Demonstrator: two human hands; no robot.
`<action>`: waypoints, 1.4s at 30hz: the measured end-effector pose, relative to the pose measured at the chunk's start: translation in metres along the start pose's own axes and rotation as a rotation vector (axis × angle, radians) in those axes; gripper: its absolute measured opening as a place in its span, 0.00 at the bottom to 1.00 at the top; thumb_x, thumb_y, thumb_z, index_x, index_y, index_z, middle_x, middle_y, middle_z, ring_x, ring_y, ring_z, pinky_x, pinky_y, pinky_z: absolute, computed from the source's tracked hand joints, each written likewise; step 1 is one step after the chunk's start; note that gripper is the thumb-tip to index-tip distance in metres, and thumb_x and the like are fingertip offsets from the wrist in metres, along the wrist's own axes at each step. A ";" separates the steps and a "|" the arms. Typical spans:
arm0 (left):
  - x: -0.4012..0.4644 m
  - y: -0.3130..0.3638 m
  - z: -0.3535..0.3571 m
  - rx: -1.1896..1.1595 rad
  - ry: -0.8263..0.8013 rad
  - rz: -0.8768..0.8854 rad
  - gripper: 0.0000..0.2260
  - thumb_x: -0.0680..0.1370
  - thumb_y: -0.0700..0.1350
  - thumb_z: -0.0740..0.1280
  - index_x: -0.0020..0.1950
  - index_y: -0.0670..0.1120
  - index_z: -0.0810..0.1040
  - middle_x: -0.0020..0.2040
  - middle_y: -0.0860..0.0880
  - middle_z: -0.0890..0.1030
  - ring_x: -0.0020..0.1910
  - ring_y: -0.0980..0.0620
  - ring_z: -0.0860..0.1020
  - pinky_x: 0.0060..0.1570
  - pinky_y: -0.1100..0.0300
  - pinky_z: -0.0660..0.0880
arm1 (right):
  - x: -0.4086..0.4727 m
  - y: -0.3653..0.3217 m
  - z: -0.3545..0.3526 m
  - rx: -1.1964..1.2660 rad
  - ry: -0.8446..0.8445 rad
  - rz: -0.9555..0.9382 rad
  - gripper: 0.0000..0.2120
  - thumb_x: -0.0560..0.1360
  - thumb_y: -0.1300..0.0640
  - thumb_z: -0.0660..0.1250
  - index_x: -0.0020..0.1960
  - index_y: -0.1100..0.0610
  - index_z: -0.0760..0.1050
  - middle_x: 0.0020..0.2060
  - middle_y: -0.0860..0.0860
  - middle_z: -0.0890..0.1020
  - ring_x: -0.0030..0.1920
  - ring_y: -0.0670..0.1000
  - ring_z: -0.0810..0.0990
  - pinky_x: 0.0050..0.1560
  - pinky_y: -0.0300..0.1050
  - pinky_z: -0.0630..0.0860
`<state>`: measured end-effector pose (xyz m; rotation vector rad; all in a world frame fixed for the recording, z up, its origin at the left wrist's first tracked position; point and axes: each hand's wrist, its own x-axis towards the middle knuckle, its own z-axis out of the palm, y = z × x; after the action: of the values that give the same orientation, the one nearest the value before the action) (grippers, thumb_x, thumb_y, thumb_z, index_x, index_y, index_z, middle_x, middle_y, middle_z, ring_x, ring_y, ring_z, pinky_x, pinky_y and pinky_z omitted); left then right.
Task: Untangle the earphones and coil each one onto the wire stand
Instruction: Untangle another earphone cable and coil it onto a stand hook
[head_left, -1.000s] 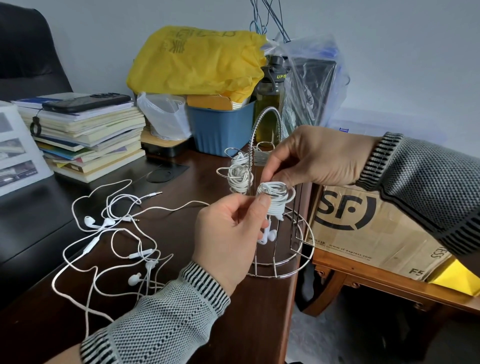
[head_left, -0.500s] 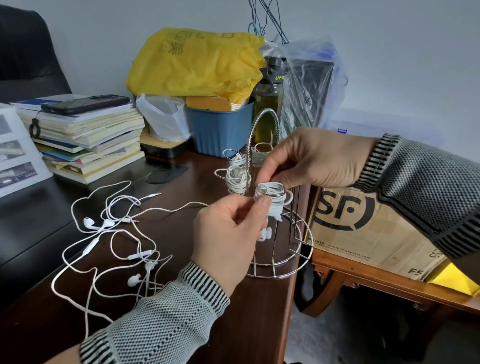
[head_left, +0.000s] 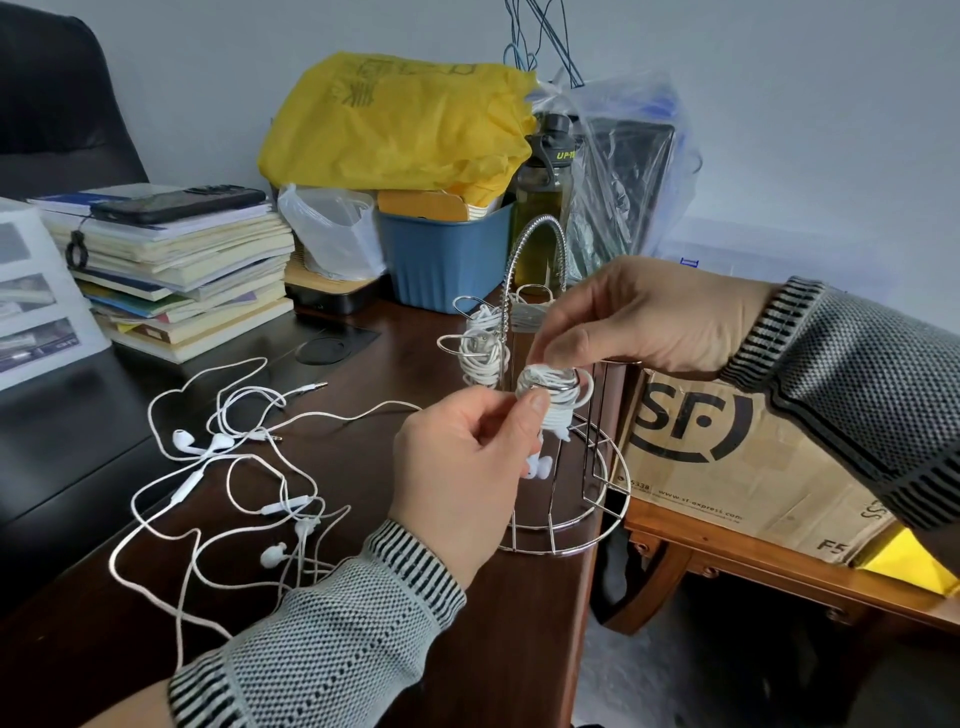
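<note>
Left hand (head_left: 462, 467) and right hand (head_left: 623, 322) both pinch the white coiled earphone bundle (head_left: 550, 389), steadying it on the chrome wire stand (head_left: 571, 530).

left hand (head_left: 462, 467): fingers curled, pinching | right hand (head_left: 644, 317): fingers pinching, palm down

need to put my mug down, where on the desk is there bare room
Bare wood shows between the tangled earphones and the blue bin, and along the near edge below the wire stand. The book stack, the tangle and both hands at the stand crowd everything else.
</note>
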<state>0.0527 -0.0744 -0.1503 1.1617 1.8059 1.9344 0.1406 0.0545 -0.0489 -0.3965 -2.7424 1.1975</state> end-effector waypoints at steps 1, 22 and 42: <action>0.000 0.001 0.000 -0.001 0.001 0.002 0.07 0.75 0.47 0.70 0.37 0.49 0.81 0.28 0.52 0.81 0.26 0.61 0.78 0.29 0.74 0.71 | 0.000 -0.001 0.001 -0.009 0.014 0.004 0.14 0.60 0.52 0.74 0.43 0.58 0.83 0.42 0.62 0.84 0.41 0.54 0.79 0.58 0.58 0.77; 0.001 0.000 0.000 0.136 0.034 0.056 0.10 0.74 0.51 0.70 0.33 0.51 0.81 0.29 0.54 0.82 0.27 0.60 0.80 0.34 0.63 0.78 | -0.003 -0.002 0.003 -0.084 0.101 -0.007 0.06 0.70 0.60 0.73 0.46 0.59 0.84 0.41 0.52 0.86 0.43 0.48 0.83 0.55 0.36 0.77; 0.009 -0.009 -0.008 0.374 0.121 0.510 0.09 0.77 0.52 0.63 0.44 0.48 0.75 0.36 0.55 0.81 0.36 0.57 0.80 0.37 0.60 0.74 | -0.005 0.008 0.007 -0.070 0.154 -0.055 0.16 0.64 0.47 0.70 0.46 0.57 0.83 0.43 0.54 0.85 0.45 0.52 0.83 0.56 0.42 0.78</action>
<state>0.0389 -0.0725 -0.1550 1.8103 2.1628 2.0007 0.1449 0.0533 -0.0594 -0.3994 -2.6506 1.0151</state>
